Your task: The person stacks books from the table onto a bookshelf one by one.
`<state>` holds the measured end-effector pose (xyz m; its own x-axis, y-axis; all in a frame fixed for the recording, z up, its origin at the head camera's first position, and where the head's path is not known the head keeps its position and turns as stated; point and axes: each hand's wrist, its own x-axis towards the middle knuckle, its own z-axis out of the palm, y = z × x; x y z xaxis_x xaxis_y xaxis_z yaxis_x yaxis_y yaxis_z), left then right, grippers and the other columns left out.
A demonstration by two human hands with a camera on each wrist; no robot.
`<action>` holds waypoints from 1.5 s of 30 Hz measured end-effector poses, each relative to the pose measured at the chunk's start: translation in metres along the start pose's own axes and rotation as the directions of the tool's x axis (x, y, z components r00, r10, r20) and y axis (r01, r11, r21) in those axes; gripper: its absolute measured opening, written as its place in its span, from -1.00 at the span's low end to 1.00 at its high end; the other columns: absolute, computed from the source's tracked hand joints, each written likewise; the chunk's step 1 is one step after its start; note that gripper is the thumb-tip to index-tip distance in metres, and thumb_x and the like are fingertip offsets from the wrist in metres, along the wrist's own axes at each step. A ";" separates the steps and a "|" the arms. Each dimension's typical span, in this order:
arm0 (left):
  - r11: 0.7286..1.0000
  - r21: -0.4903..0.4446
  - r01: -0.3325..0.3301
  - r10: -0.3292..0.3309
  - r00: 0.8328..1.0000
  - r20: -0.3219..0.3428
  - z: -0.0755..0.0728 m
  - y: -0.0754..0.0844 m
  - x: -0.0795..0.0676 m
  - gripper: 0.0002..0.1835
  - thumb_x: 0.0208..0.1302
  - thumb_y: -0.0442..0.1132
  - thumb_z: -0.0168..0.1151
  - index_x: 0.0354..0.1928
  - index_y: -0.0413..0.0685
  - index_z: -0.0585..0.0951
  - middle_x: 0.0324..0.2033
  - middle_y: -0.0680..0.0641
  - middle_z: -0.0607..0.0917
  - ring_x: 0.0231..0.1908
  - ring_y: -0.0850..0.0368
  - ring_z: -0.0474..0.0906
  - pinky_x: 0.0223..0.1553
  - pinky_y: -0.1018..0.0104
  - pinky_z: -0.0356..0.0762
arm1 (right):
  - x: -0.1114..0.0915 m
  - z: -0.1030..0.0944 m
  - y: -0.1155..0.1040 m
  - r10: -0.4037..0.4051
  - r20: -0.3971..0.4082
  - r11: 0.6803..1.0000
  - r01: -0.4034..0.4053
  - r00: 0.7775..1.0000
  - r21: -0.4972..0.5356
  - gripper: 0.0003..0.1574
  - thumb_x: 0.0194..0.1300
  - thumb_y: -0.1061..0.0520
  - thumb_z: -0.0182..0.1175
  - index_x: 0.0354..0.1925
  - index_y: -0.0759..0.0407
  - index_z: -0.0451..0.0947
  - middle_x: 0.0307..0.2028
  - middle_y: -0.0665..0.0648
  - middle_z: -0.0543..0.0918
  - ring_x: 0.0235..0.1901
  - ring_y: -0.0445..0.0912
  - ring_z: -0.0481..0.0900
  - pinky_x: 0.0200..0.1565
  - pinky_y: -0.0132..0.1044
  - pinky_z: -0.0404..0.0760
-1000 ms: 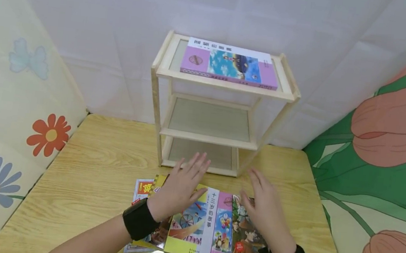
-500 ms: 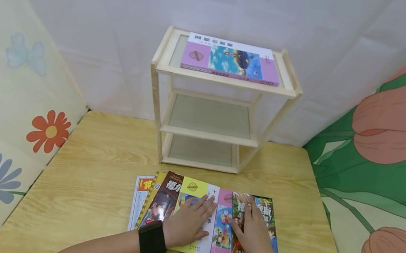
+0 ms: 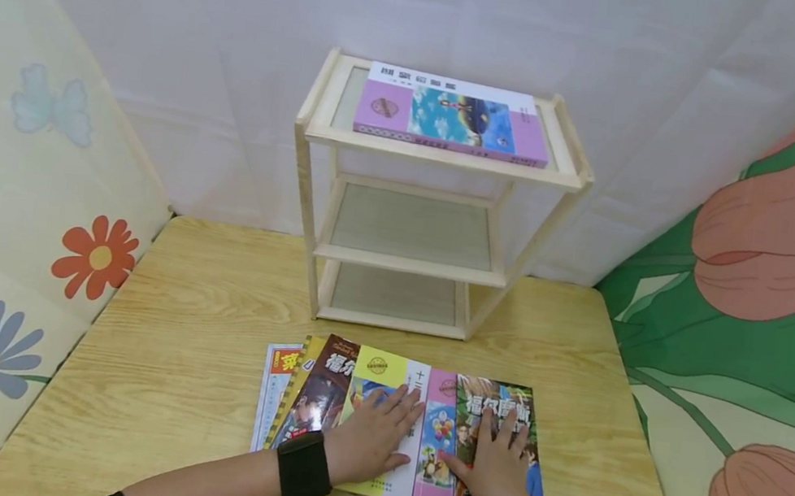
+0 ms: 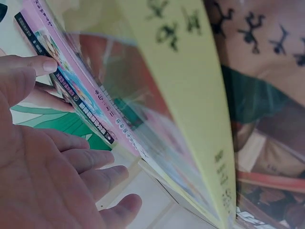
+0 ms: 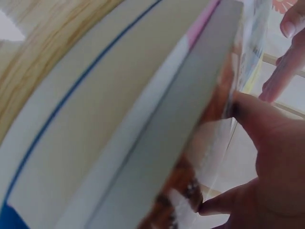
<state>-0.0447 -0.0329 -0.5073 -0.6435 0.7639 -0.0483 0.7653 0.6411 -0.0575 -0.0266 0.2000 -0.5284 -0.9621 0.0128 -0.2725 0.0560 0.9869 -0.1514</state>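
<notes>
A row of overlapping picture-cover books lies on the wooden table in the head view. Flat across the yellow and white book [image 3: 377, 487] rests my left hand [image 3: 367, 438], its fingers straight and pointing up and right. My right hand [image 3: 498, 474] lies with spread fingers on a dark illustrated book [image 3: 477, 392], its thumb reaching toward the pink book [image 3: 440, 404]. Left of these a dark brown book [image 3: 326, 383], a yellow-edged book [image 3: 294, 383] and a pale blue book [image 3: 271, 397] fan out. The right wrist view shows several thick page edges [image 5: 143, 109] stacked beside my right hand.
Behind the books stands a three-tier wooden shelf [image 3: 410, 264], with a pink and blue book [image 3: 457, 116] flat on its top. A white cloth [image 3: 238, 99] hangs behind. Flower-printed panels [image 3: 764, 323] border the table [image 3: 157, 352] on both sides.
Both hands have come down from above the books onto their covers. The right hand's fingers have since spread wider on the dark book. The left hand has barely moved over the last half second.
</notes>
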 end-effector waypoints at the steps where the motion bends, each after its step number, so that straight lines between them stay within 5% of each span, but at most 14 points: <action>1: 1.000 0.000 0.001 -0.001 1.000 0.004 0.001 0.000 0.000 -0.19 0.32 0.29 -0.19 0.43 -0.10 0.14 0.38 -0.16 0.09 0.34 -0.08 -0.02 0.23 -0.03 0.12 | 0.000 -0.002 0.000 -0.003 0.008 1.000 0.003 1.000 0.015 0.50 -0.11 -0.69 -0.04 0.40 0.40 -0.01 0.29 0.65 -0.22 0.18 0.57 -0.29 -0.04 0.46 0.15; 13: 1.000 0.013 -0.001 0.001 1.000 -0.008 0.008 -0.001 0.002 -0.17 0.32 0.31 -0.20 0.43 -0.12 0.13 0.40 -0.19 0.03 0.35 -0.08 -0.06 0.24 -0.04 0.11 | 0.002 -0.015 -0.004 -0.075 0.051 0.994 0.070 0.996 0.089 0.35 -0.08 -0.43 0.28 0.37 0.41 0.06 0.28 0.63 -0.07 0.18 0.55 -0.14 -0.01 0.36 0.27; 24: 0.995 0.093 -0.040 0.049 0.994 -0.098 0.004 -0.003 0.011 -0.12 0.29 0.29 -0.11 0.44 -0.18 0.04 0.41 -0.20 -0.07 0.37 -0.05 -0.16 0.28 0.02 0.04 | -0.005 -0.018 -0.014 -0.247 -0.068 0.950 0.255 0.967 0.179 0.29 -0.28 -0.21 0.45 0.29 0.40 0.16 0.33 0.50 -0.02 0.25 0.43 -0.09 0.04 0.31 0.25; 35: 0.989 0.133 -0.065 0.077 0.994 -0.083 0.006 -0.004 0.017 -0.20 0.28 0.20 0.00 0.41 -0.15 0.17 0.39 -0.18 0.06 0.36 -0.04 -0.10 0.29 0.03 0.02 | -0.008 -0.009 -0.026 -0.439 -0.141 0.850 0.461 0.887 0.256 0.11 -0.40 0.01 0.42 0.15 0.37 0.22 0.29 0.43 0.15 0.20 0.21 0.23 0.15 0.04 0.29; 40: 0.993 0.106 -0.051 0.055 0.998 -0.038 0.006 -0.006 0.019 -0.23 0.25 0.11 0.10 0.40 -0.13 0.20 0.38 -0.16 0.09 0.35 -0.03 -0.07 0.28 0.05 0.04 | -0.006 -0.011 -0.026 -0.515 -0.188 0.769 0.547 0.836 0.330 -0.02 -0.45 0.08 0.40 0.03 0.28 0.24 0.19 0.33 0.25 0.00 -0.03 0.40 0.03 -0.09 0.45; 45: 0.993 0.098 -0.062 0.064 0.998 -0.017 0.006 -0.006 0.020 -0.28 0.25 -0.01 0.14 0.40 -0.12 0.21 0.38 -0.15 0.11 0.35 0.00 -0.05 0.26 0.10 0.11 | -0.007 -0.012 -0.025 -0.580 -0.207 0.706 0.613 0.788 0.355 -0.14 -0.45 0.09 0.38 -0.10 0.19 0.23 0.15 0.24 0.23 0.00 -0.09 0.34 0.00 -0.17 0.47</action>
<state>-0.0619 -0.0219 -0.5143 -0.5933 0.8042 -0.0351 0.7986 0.5825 -0.1515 -0.0248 0.1770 -0.5115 -0.8459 -0.5287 0.0699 -0.4553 0.6475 -0.6111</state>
